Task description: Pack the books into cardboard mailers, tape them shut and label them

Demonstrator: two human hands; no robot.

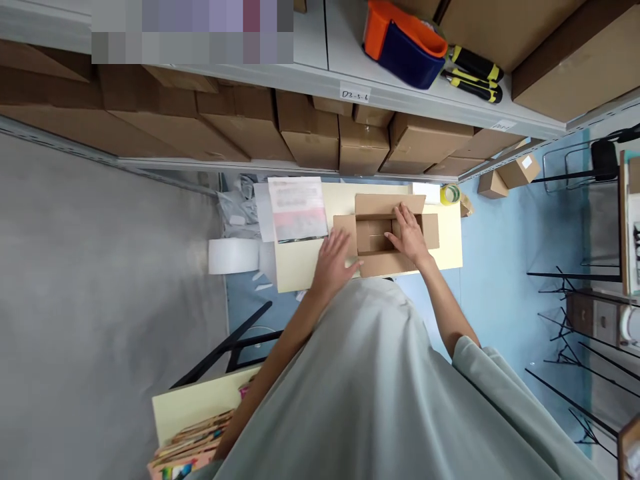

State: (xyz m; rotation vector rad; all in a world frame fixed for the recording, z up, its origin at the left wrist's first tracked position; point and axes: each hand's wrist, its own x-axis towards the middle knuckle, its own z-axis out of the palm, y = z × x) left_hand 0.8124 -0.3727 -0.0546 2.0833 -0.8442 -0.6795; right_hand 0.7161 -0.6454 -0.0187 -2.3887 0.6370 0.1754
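On the pale yellow table [300,267] stands a cardboard box [376,239] with its flaps folded outward and its brown bottom showing. My right hand [407,235] reaches over the box's right part, fingers spread, the fingertips at the far flap. By the left flap is my left hand [336,261], its fingers stretched out and the thumb pointing toward the near flap. Whether the left fingers touch the flap I cannot tell. Neither hand grips anything. Left of the box lies a printed sheet or plastic mailer [299,208] with pink and white areas.
A roll of yellow-green tape [450,195] is at the table's far right corner. A white roll [233,257] is off the left end. Above, a metal shelf [305,79] holds cardboard boxes, an orange and blue tape dispenser [405,45] and yellow-black cutters [475,73].
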